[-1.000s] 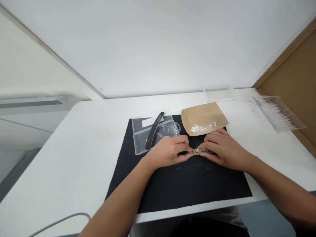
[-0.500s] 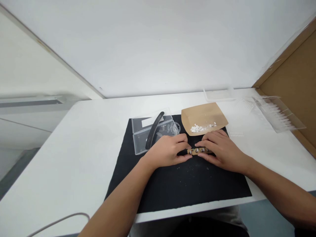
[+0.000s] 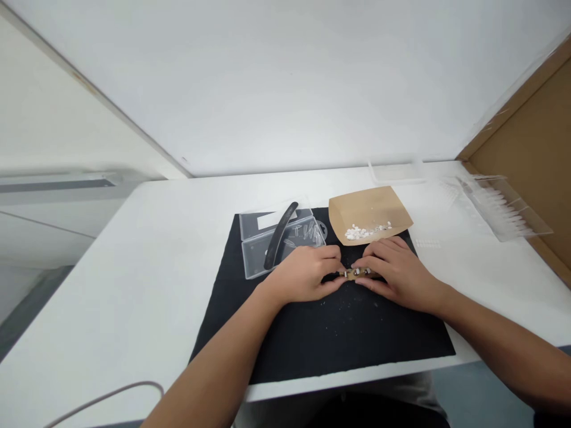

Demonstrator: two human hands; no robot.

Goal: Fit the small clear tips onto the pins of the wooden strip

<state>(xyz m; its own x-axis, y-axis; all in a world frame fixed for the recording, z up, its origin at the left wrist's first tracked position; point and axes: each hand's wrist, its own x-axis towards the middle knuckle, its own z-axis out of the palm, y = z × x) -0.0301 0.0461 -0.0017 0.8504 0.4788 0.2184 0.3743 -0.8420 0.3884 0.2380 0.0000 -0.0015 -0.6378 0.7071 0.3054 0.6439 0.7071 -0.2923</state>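
A narrow tan strip with shiny round pieces on it (image 3: 357,273) lies crosswise over the black mat (image 3: 312,345). My left hand (image 3: 307,272) pinches its left end between thumb and fingers. On the other side, my right hand (image 3: 395,270) grips the strip with thumb below and fingers above, hiding its right part. Just behind my hands stands a brown paper tray (image 3: 370,205) holding small white pieces (image 3: 357,232). Left of it, a black curved file (image 3: 280,235) rests across an open clear plastic case (image 3: 256,252) with clear tips inside.
At the right, clear packs of pale tips (image 3: 504,208) lie near a brown cardboard panel (image 3: 526,142). A clear tray (image 3: 397,172) sits at the back by the wall. A small white strip (image 3: 428,243) lies right of the mat. A cable (image 3: 120,391) runs at the lower left.
My left fingers have closed in further over the strip's left end, and fewer shiny pieces show between my hands. My right hand has shifted very slightly left.
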